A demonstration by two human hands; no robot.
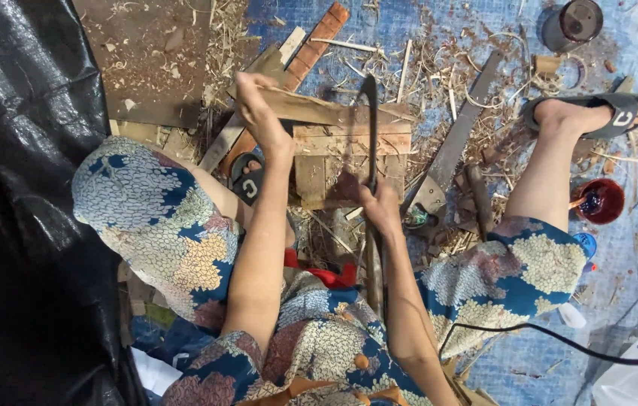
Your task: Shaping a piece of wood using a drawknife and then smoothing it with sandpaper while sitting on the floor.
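Left hand (257,105) on wood strip (311,107) (right hand (379,207) gripping blade (371,128))

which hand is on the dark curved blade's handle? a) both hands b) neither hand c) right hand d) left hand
c: the right hand grips the handle of the dark curved blade, whose blade end rises above the wooden block, while the left hand holds a flat strip of wood across the block, apart from the blade's handle.
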